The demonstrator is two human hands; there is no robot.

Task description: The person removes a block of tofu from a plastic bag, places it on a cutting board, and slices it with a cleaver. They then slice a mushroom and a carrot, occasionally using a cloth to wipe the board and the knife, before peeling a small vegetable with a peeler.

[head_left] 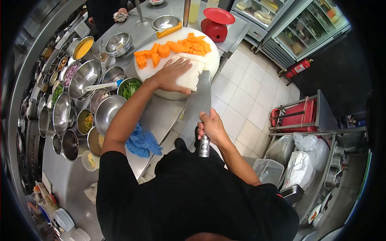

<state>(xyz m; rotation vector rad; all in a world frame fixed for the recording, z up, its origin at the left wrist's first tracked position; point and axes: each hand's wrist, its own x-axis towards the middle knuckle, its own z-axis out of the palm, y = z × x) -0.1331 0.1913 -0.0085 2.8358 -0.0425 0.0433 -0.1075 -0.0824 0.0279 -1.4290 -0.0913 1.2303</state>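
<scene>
My left hand (172, 76) lies flat with fingers spread on top of a white block (197, 66), which looks like tofu, on a round white cutting board (211, 56). In my right hand (214, 127) is a cleaver (201, 98), gripped near where the blade meets its metal handle. The blade points away from me and its far end reaches the block's right edge. Orange carrot pieces (195, 44) are spread over the far side of the board, behind the block. At the board's far edge rests a knife with a yellow handle (169, 30).
Metal bowls (85, 79) of ingredients crowd the counter on the left, with a blue cloth (142, 140) near its edge. Past the board stands a red scale (217, 24). Glass-door fridges (307, 28) and shelving (333, 148) are at right. Another person (105, 12) stands across the counter.
</scene>
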